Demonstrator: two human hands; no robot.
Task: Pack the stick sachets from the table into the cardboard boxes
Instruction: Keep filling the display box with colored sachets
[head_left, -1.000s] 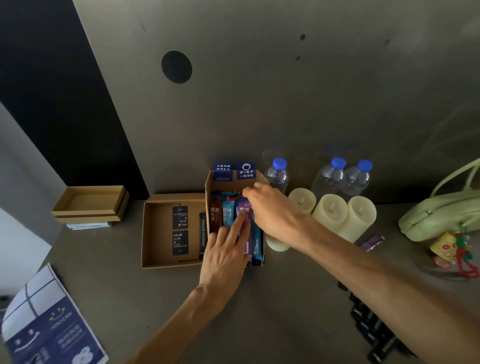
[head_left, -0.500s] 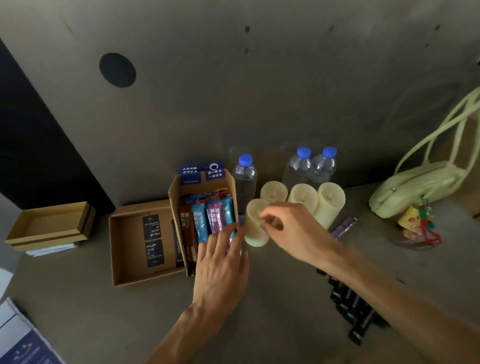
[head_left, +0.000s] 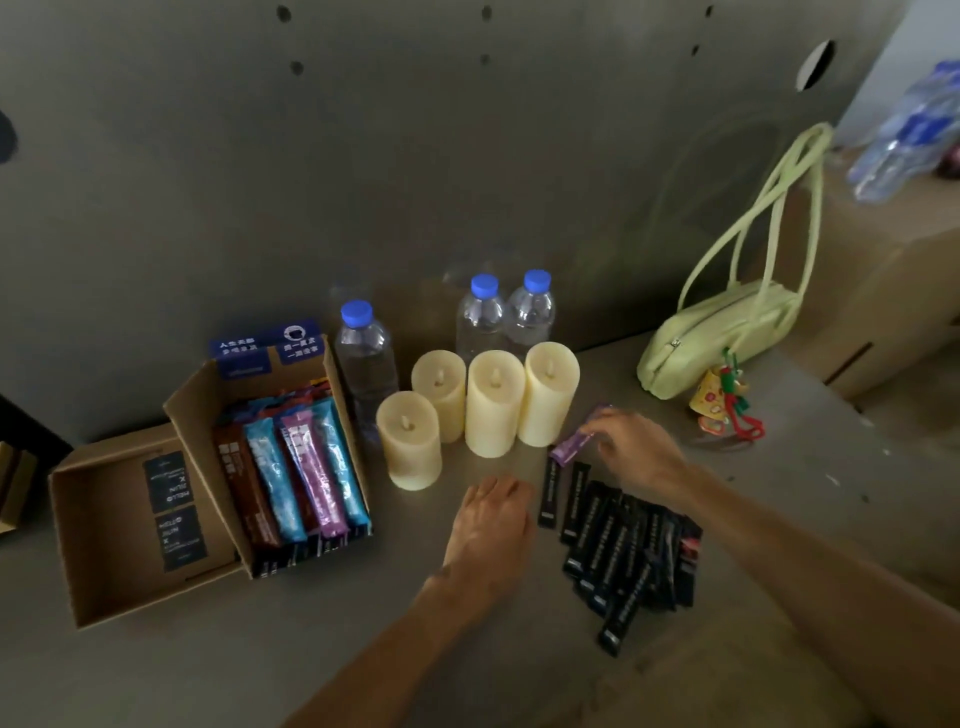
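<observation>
An open cardboard box (head_left: 195, 410) at the left holds brown, blue and purple stick sachets (head_left: 291, 473) laid side by side. To its left lies a second, shallower cardboard box (head_left: 104, 545) with black labels inside. A pile of black stick sachets (head_left: 623, 540) lies on the table at the right. Just beyond it lies a purple sachet (head_left: 574, 444), which my right hand (head_left: 636, 449) pinches at its far end. My left hand (head_left: 491, 525) rests flat on the table, left of the black pile, holding nothing.
Several cream pillar candles (head_left: 493, 402) and three blue-capped water bottles (head_left: 366, 364) stand between the boxes and the sachets. A pale green handbag (head_left: 722, 332) with a charm lies at the back right, beside a large carton (head_left: 883, 291). A grey wall rises behind.
The view swung right. My right hand left the box area and reached the purple sachet past the candles. My left hand slid off the box to the table by the black pile.
</observation>
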